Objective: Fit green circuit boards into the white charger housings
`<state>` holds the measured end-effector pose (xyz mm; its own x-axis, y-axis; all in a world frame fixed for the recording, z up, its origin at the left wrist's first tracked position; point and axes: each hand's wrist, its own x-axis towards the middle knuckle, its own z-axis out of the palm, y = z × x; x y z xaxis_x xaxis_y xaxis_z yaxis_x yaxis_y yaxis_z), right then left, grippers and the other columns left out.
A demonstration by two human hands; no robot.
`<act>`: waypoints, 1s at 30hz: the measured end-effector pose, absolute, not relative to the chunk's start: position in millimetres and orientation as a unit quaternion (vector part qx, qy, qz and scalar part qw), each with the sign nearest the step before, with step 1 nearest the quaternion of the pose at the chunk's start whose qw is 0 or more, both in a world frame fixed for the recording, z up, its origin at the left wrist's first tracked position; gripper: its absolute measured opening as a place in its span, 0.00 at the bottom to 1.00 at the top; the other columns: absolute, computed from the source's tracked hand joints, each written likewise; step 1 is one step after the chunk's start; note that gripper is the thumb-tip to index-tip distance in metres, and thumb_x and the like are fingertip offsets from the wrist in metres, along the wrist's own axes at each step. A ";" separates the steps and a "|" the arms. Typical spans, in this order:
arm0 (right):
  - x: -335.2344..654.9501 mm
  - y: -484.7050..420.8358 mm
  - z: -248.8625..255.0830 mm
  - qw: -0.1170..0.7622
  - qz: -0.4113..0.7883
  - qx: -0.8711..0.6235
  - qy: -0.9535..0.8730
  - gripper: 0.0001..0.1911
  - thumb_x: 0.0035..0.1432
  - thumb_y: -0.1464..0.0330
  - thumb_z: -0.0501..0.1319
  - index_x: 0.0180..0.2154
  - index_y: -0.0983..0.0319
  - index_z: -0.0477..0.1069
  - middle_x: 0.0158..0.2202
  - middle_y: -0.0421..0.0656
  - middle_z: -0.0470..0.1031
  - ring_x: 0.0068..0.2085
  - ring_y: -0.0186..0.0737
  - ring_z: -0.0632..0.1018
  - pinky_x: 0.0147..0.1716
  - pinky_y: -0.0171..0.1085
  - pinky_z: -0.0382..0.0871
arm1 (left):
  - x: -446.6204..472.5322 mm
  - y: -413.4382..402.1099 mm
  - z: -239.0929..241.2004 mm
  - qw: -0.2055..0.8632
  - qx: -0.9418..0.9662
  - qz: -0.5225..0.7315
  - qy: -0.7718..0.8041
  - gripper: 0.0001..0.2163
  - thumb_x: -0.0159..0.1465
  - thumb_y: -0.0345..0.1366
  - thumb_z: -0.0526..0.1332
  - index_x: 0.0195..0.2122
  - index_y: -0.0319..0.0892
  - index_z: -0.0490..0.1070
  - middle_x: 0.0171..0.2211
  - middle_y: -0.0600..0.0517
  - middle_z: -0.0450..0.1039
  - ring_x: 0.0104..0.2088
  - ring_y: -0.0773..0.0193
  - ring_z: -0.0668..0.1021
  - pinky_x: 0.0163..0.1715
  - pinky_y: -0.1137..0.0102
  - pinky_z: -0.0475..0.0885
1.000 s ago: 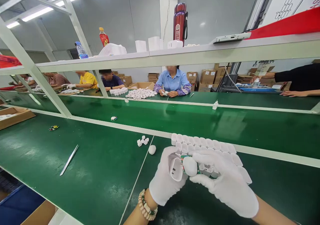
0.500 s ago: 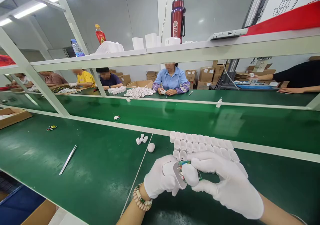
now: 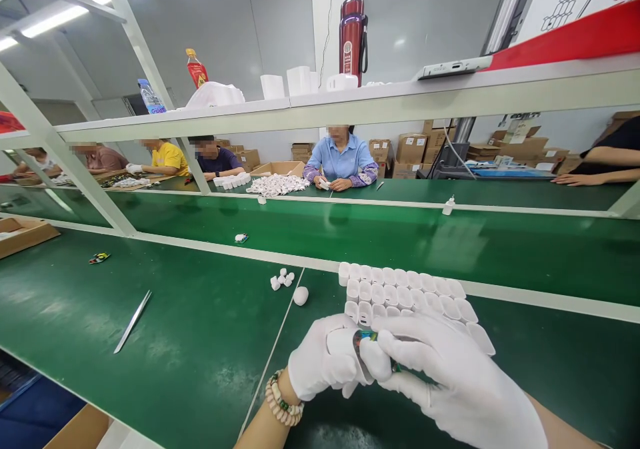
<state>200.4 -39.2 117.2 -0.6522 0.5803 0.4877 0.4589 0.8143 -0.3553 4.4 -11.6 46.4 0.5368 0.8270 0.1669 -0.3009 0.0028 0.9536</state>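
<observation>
My left hand (image 3: 323,356), in a white glove, is wrapped round a small white plastic housing (image 3: 345,342) whose open end faces right. My right hand (image 3: 450,369), gloved too, pinches a green circuit board (image 3: 369,336) that carries a rounded white part (image 3: 376,359). The board's left end sits inside the mouth of the housing; how deep I cannot tell. Just behind my hands stand rows of white housings (image 3: 390,294), partly hidden by my right glove. A white ball-like lump (image 3: 301,296) and several small white pieces (image 3: 281,279) lie to the left of them.
Metal tweezers (image 3: 133,322) lie on the green table at left, with a small circuit board (image 3: 99,258) behind. Beyond a pale rail runs a green belt (image 3: 320,226) carrying a white-topped board (image 3: 241,238) and a white bottle-shaped piece (image 3: 449,206). A shelf (image 3: 240,112) spans above. Co-workers sit opposite.
My right hand has pushed the circuit board left, further into the housing. Pieces on the belt have shifted slightly right. At far right, a co-worker's raised arm has drawn back.
</observation>
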 end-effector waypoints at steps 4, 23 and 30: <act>200.2 -42.3 114.5 0.287 0.093 -0.319 -0.899 0.08 0.62 0.74 0.57 0.31 0.58 0.62 0.32 0.35 0.71 0.32 0.33 0.70 0.32 0.35 0.60 | 4.7 -13.4 50.8 0.665 0.570 0.404 0.263 0.26 0.46 0.54 0.72 0.26 0.35 0.67 0.15 0.53 0.68 0.12 0.72 0.68 0.08 0.80 0.59; 197.0 -36.8 93.1 0.316 -0.078 -0.302 -0.896 0.25 0.58 0.70 0.58 0.58 0.58 0.63 0.57 0.47 0.71 0.52 0.51 0.76 0.45 0.44 0.77 | 3.9 -11.6 52.5 0.652 0.556 0.450 0.252 0.29 0.48 0.61 0.67 0.27 0.36 0.66 0.16 0.51 0.70 0.11 0.73 0.67 0.07 0.81 0.59; 197.3 -22.3 67.1 0.408 -0.040 -0.263 -0.873 0.23 0.63 0.62 0.57 0.59 0.49 0.62 0.54 0.46 0.72 0.50 0.50 0.76 0.44 0.48 0.77 | 11.2 -9.0 43.0 0.647 0.551 0.433 0.299 0.25 0.49 0.55 0.70 0.23 0.36 0.67 0.15 0.51 0.67 0.12 0.71 0.67 0.10 0.77 0.58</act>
<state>197.3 -22.3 67.1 -0.5288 0.4267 0.7337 0.4912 0.8588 -0.1454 11.2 -9.0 43.0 0.4456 0.8907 0.0906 -0.2320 0.0171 0.9726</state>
